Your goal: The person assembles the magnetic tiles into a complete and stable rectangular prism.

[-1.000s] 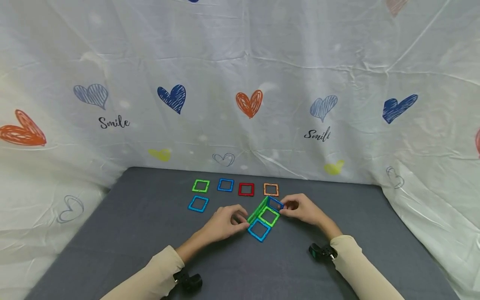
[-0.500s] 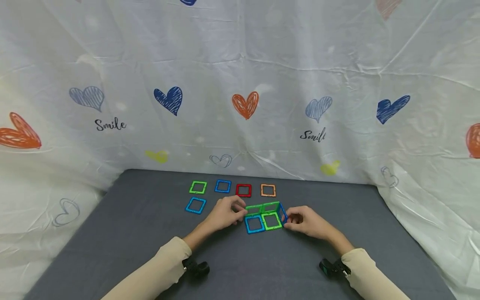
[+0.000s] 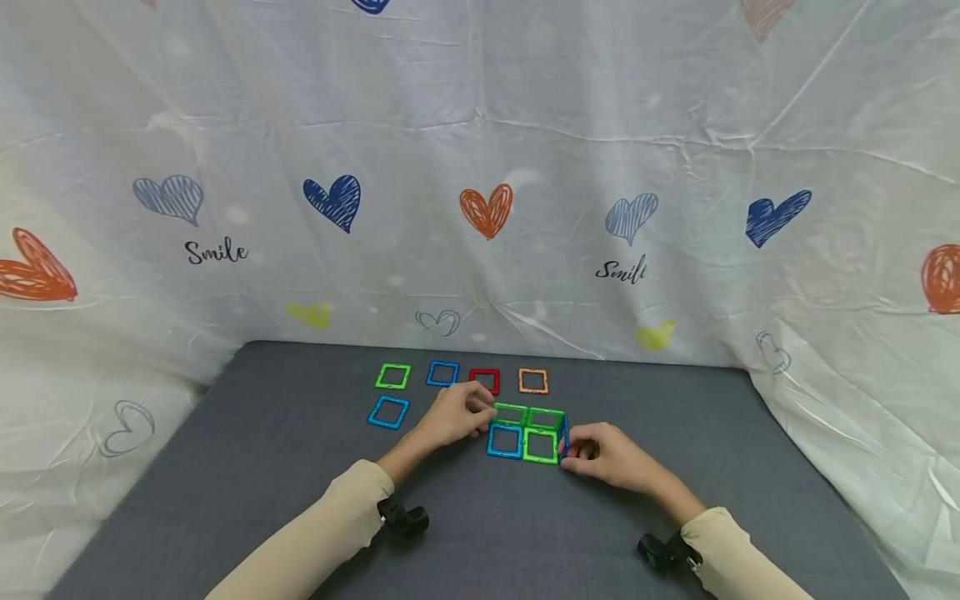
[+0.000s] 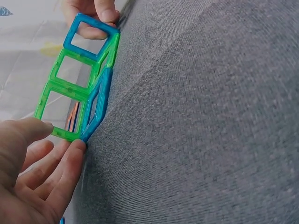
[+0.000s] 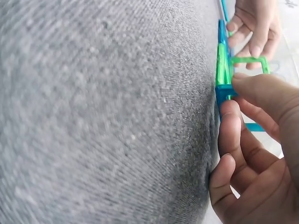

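Upright blue frame [image 3: 566, 427] partly hidden, sleeves [image 3: 318, 527] cropped

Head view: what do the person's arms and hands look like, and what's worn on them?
The left sleeve and right sleeve are plain cream, long, and end short of the wrists. By each cuff sits a small black device, left one and right one, with a rounded end. The left hand and right hand are bare: no gloves or rings show.

On the white cloth [image 3: 420, 108] hanging in front of me I read "Smile" [image 3: 216, 252] in black, flowing script, over toward the left. Similar black lettering [image 3: 621, 269] stands right of centre: "Smil" is clear enough, but its last letter looks cut short.
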`<move>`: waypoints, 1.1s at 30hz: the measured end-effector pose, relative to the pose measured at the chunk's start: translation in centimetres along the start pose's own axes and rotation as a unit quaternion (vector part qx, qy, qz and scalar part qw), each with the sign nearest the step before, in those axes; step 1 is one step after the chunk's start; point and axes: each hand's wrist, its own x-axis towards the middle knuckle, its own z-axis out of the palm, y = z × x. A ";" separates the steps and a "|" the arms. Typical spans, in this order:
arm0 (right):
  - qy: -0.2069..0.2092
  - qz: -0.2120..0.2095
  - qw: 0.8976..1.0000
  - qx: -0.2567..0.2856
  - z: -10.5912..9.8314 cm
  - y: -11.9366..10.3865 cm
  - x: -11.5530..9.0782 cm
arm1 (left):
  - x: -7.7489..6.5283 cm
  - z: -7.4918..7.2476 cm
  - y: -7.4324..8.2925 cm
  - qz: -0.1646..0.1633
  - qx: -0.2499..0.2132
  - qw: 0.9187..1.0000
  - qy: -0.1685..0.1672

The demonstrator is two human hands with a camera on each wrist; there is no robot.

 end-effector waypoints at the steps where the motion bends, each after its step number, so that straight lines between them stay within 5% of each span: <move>1: 0.001 0.001 1.000 -0.003 0.1 0.0 0.0 | 0.0 0.0 0.0 -0.001 -0.001 1.000 -0.001; 10: 0.008 0.005 1.000 -0.015 0.3 -0.1 0.1 | -0.7 -0.6 0.0 0.013 0.008 1.000 -0.007; 23: 0.015 -0.008 1.000 -0.024 -0.1 0.5 0.5 | -4.4 -3.2 -0.9 0.021 0.034 0.999 -0.031; 33: 0.017 -0.016 0.999 -0.029 -0.5 0.6 0.9 | -5.9 -4.5 -1.4 0.032 0.032 0.998 -0.044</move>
